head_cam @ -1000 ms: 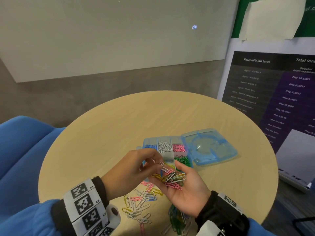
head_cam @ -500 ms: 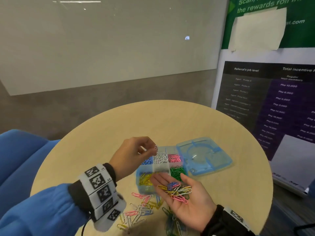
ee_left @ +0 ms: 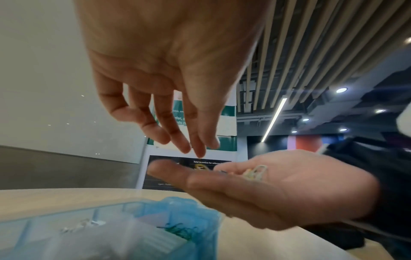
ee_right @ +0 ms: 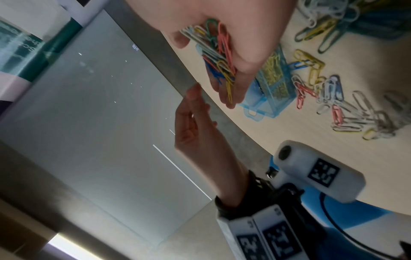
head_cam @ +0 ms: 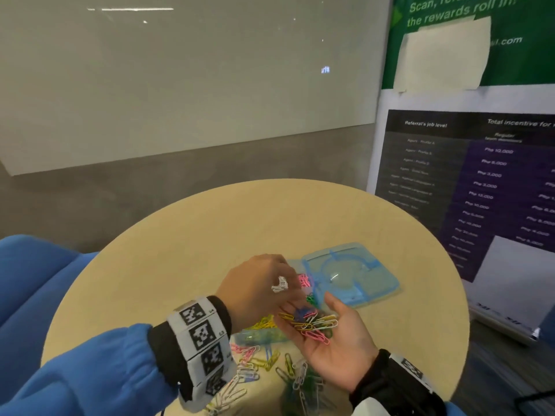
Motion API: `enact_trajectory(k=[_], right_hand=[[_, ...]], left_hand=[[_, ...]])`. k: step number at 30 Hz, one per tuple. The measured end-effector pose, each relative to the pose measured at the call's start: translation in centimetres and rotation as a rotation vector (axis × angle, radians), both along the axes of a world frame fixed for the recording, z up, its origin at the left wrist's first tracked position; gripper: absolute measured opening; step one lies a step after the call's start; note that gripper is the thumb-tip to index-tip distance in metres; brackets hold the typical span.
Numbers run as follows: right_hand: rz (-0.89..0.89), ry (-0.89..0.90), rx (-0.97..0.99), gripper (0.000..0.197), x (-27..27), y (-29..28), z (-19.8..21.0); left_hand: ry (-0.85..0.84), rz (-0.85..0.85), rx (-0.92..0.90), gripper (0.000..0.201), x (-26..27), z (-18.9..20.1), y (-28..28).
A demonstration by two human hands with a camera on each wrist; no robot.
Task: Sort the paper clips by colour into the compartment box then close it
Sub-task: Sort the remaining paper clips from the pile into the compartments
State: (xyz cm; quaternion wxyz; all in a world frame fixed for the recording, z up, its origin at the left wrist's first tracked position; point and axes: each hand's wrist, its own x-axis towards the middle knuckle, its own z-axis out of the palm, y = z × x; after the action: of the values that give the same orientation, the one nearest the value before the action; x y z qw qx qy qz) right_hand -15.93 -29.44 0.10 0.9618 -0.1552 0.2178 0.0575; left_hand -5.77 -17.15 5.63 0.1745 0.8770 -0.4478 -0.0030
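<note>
My right hand is held palm up over the table's near side and carries a mixed heap of paper clips, which also shows in the right wrist view. My left hand hovers over the blue compartment box; its fingers are straight, hold nothing and point down at the right palm. The box's lid lies open to the right. Yellow clips, pink clips and white clips lie in separate compartments. My left hand hides much of the box.
Loose clips of several colours lie scattered on the round wooden table in front of the box. A blue chair stands at the left. A poster board stands just past the table's right edge.
My left hand carried a white clip from the right palm to the box, let it go, and now reaches back toward the palm with straight fingers. The right hand stayed put.
</note>
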Motion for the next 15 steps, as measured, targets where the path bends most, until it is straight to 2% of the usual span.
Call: enact_trajectory(k=[5,9,15], right_hand=[[-0.022,-0.003,0.032,0.060,-0.2,0.2,0.4],[-0.021,-0.022,0.039,0.061,-0.3,0.5,0.5],[-0.011,-0.035,-0.033,0.063,-0.2,0.8,-0.1]], left_hand=[[-0.033,-0.032,0.057,0.020,-1.3,-1.0,0.4],[0.072,-0.018,-0.025,0.012,-1.2,-1.4,0.6],[0.250,0.003,-0.138,0.011,0.0,-1.7,1.7]])
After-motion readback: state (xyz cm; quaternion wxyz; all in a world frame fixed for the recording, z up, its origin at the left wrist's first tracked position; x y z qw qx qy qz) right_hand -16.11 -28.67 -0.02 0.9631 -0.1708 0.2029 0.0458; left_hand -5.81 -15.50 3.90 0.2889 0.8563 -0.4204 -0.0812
